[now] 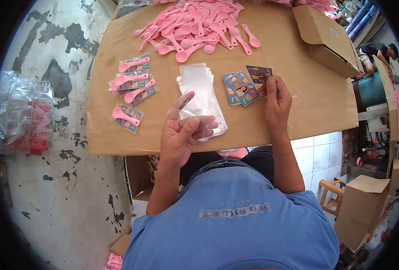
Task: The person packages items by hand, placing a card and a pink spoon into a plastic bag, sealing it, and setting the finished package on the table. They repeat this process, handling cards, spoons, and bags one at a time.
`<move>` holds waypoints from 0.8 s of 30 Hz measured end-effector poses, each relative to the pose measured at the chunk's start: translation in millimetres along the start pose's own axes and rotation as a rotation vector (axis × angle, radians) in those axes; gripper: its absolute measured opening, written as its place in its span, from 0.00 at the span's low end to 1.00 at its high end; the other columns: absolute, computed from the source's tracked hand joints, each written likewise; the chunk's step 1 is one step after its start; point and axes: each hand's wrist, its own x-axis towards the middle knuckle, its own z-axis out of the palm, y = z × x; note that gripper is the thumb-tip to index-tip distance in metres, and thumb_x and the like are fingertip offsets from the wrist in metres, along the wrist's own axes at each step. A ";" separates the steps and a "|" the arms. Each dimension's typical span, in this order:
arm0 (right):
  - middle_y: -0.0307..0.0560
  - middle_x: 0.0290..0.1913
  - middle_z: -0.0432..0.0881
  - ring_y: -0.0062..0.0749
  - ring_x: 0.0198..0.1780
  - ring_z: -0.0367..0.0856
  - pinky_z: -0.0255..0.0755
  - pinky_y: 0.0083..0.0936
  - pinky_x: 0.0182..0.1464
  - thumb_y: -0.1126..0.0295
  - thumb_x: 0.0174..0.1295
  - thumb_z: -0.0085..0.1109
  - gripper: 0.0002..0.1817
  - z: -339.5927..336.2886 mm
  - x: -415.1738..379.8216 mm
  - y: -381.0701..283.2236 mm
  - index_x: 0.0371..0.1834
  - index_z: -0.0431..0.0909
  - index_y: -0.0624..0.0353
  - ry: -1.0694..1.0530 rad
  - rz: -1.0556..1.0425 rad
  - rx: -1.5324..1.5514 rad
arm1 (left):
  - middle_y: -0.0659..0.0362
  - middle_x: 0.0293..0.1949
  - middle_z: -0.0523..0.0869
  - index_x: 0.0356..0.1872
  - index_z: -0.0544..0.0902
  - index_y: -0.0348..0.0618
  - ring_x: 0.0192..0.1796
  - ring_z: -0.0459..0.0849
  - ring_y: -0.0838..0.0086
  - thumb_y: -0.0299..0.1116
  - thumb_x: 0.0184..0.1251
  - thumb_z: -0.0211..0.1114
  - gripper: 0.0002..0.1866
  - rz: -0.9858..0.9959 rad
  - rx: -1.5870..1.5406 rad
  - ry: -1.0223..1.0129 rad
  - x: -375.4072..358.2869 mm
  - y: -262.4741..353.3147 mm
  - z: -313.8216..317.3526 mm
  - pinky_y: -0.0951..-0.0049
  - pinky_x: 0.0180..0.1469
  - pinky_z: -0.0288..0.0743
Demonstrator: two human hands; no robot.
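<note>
My left hand [179,137] has a small clear plastic bag [180,104] between thumb and fingers, above the near end of a stack of clear plastic bags [197,83]. Between the thumb and fingers of my right hand [278,101] is a printed card [258,73]. Just left of that hand, a small stack of colourful printed cards [239,90] lies on the table. To the left, several bagged cards with pink spoons [134,81] lie in an overlapping group, and one more bagged set [126,118] lies closer to me.
A big heap of pink spoons [195,27] covers the table's far side. At the far right of the brown-covered table [307,117] stands a cardboard box [327,42]. Clear bags of goods [26,112] sit at the left wall. Another person [379,56] bends over at the upper right.
</note>
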 end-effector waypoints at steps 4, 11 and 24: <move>0.34 0.34 0.84 0.13 0.36 0.76 0.70 0.15 0.40 0.64 0.80 0.60 0.14 -1.9 -1.4 -12.0 0.51 0.85 0.65 0.075 0.115 -0.006 | 0.41 0.52 0.90 0.82 0.55 0.37 0.53 0.93 0.55 0.31 0.80 0.64 0.37 0.004 0.021 0.030 0.4 0.0 3.5 0.65 0.52 0.92; 0.31 0.37 0.86 0.09 0.34 0.75 0.67 0.11 0.36 0.66 0.75 0.68 0.12 -5.4 5.0 -4.0 0.52 0.86 0.63 0.060 0.032 0.129 | 0.37 0.54 0.89 0.80 0.60 0.37 0.55 0.92 0.51 0.29 0.81 0.63 0.33 0.006 0.016 0.023 -1.3 -0.4 0.0 0.61 0.54 0.91; 0.44 0.56 0.88 0.23 0.58 0.82 0.72 0.23 0.66 0.68 0.82 0.54 0.17 -31.2 15.2 -35.5 0.63 0.83 0.69 -0.222 0.063 0.307 | 0.37 0.56 0.88 0.79 0.62 0.37 0.55 0.92 0.52 0.30 0.81 0.63 0.31 0.030 0.003 0.073 -2.9 1.5 -8.1 0.62 0.53 0.91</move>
